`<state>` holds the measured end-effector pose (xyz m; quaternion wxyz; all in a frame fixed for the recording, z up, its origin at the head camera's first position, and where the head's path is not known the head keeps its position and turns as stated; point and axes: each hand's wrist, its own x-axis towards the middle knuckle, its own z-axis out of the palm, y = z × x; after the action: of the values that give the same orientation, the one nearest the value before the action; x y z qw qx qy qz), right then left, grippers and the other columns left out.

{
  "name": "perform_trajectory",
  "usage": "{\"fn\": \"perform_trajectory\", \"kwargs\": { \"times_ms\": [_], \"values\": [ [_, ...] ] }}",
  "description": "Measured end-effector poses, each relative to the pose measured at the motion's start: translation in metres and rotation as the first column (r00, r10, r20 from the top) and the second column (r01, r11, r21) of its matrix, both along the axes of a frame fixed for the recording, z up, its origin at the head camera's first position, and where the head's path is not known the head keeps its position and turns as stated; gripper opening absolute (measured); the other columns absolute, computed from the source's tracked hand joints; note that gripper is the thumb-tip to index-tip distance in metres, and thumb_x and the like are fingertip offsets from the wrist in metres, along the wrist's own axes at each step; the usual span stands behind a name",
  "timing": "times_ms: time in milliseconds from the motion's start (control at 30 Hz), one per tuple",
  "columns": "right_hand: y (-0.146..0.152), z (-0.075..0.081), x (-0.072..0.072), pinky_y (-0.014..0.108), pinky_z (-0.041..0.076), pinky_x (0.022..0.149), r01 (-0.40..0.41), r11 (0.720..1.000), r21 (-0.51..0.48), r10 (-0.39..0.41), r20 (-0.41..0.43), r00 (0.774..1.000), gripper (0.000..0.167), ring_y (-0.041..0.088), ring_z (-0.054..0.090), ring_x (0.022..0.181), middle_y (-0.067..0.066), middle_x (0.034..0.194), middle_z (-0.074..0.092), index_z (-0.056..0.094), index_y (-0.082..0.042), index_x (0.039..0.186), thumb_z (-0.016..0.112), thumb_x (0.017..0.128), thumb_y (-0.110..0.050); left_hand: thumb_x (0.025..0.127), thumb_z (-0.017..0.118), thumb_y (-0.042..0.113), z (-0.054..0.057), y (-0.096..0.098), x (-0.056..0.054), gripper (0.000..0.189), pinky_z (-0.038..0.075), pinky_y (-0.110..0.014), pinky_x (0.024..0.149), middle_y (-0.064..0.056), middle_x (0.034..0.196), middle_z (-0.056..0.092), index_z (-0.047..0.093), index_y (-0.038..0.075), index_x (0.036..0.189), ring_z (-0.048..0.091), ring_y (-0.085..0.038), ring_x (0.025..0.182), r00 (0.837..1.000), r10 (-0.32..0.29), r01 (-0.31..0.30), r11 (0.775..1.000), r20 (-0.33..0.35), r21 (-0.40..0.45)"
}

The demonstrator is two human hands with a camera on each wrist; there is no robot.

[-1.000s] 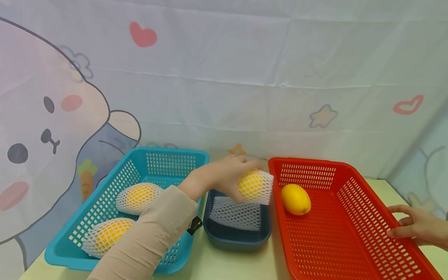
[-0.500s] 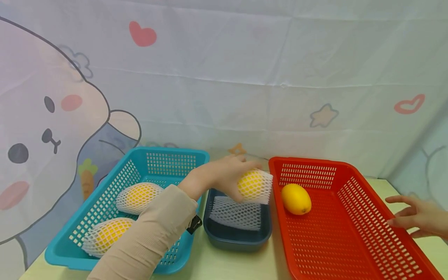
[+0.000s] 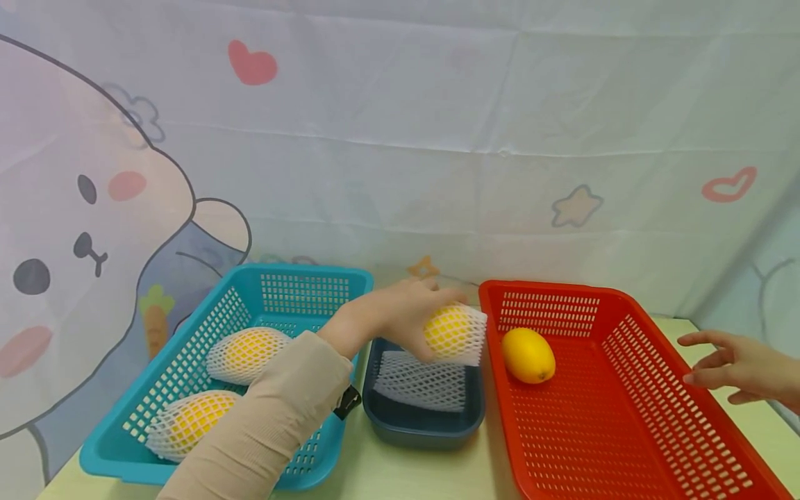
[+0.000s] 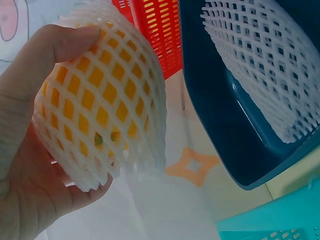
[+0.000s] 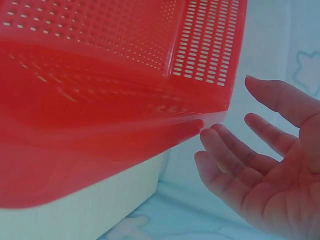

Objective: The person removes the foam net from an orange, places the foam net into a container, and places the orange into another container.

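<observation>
My left hand point(image 3: 406, 316) grips a lemon in a white foam net point(image 3: 455, 335) above the dark blue tub point(image 3: 425, 437). In the left wrist view the thumb lies on the net and the fingers curl behind it; yellow skin shows through the mesh. A flattened foam net point(image 3: 421, 382) lies in the tub. Beside the far right rim of the red basket point(image 3: 612, 423) is my right hand point(image 3: 744, 368), fingers spread and holding nothing. Its fingertips are close to the rim; whether they touch it I cannot tell. One bare lemon point(image 3: 528, 355) rests at the basket's left side.
At the left stands a turquoise basket point(image 3: 100, 444), where two netted lemons point(image 3: 250, 353) show; my left forearm reaches across it. The baskets and tub share a pale green table point(image 3: 462, 479). A printed cloth point(image 3: 400, 139) hangs close behind them.
My right hand has let go of the red basket's rim and shifted slightly up and left, its fingers loosened. The left hand and its netted lemon stay in place.
</observation>
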<state>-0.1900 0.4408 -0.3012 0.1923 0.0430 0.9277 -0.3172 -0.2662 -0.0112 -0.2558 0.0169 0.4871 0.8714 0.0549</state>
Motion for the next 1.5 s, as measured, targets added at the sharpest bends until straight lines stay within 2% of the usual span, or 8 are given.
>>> {"fn": "perform_trajectory", "kwargs": {
  "times_ms": [300,500,767,933,1167,1500],
  "values": [
    [-0.012,0.006,-0.003,0.045,0.051,0.071,0.002,0.999,-0.043,-0.002,-0.012,1.0,0.073,0.028,0.061,0.091,0.014,0.103,0.061,0.016,0.016,0.134,0.059,0.091,-0.025,0.07,0.073,0.027,0.0,0.0,0.0,0.07,0.044,-0.027,0.075,-0.003,0.111,0.051,0.042,0.021,0.132,0.048,-0.014,0.093,1.0,0.002,-0.002,1.0,0.004,-0.004],
    [-0.021,0.008,-0.005,0.04,0.052,0.069,-0.009,0.996,-0.092,0.004,-0.05,0.999,0.064,0.024,0.059,0.086,0.014,0.102,0.06,0.024,0.014,0.131,0.058,0.092,-0.022,0.07,0.073,0.028,0.0,-0.001,-0.001,0.07,0.044,-0.027,0.075,-0.002,0.111,0.052,0.042,0.021,0.132,0.048,-0.015,0.094,1.0,0.001,-0.001,1.0,0.011,0.001],
    [-0.032,0.011,-0.007,0.036,0.048,0.063,-0.051,0.995,-0.088,0.043,-0.094,0.995,0.053,0.021,0.054,0.079,0.01,0.098,0.06,0.034,0.012,0.126,0.057,0.093,-0.022,0.069,0.074,0.027,-0.001,-0.001,-0.002,0.071,0.044,-0.026,0.074,-0.002,0.111,0.052,0.041,0.023,0.131,0.049,-0.014,0.093,1.0,0.017,-0.017,1.0,0.018,-0.003],
    [-0.039,0.011,-0.01,0.036,0.049,0.065,-0.082,0.99,-0.117,0.069,-0.114,0.991,0.051,0.022,0.054,0.082,0.014,0.102,0.058,0.036,0.01,0.127,0.057,0.093,-0.022,0.069,0.074,0.027,-0.001,0.0,-0.001,0.071,0.044,-0.026,0.074,-0.002,0.111,0.052,0.041,0.022,0.132,0.049,-0.014,0.092,1.0,0.018,-0.017,1.0,0.016,-0.009],
    [-0.046,0.013,-0.014,0.04,0.051,0.074,-0.119,0.984,-0.135,0.1,-0.143,0.985,0.05,0.028,0.058,0.095,0.018,0.112,0.057,0.041,0.009,0.127,0.058,0.092,-0.022,0.069,0.074,0.027,0.0,0.0,0.0,0.07,0.044,-0.026,0.074,-0.002,0.11,0.052,0.042,0.021,0.131,0.049,-0.014,0.092,1.0,0.007,-0.007,1.0,0.019,0.006],
    [-0.058,0.016,-0.018,0.038,0.051,0.072,-0.166,0.969,-0.183,0.135,-0.167,0.977,0.047,0.024,0.059,0.088,0.015,0.105,0.058,0.044,0.008,0.124,0.06,0.09,-0.02,0.069,0.074,0.027,-0.001,0.0,-0.001,0.069,0.043,-0.026,0.075,-0.001,0.112,0.052,0.043,0.021,0.13,0.048,-0.013,0.093,1.0,0.003,-0.003,1.0,0.01,0.024]
  ]
}}
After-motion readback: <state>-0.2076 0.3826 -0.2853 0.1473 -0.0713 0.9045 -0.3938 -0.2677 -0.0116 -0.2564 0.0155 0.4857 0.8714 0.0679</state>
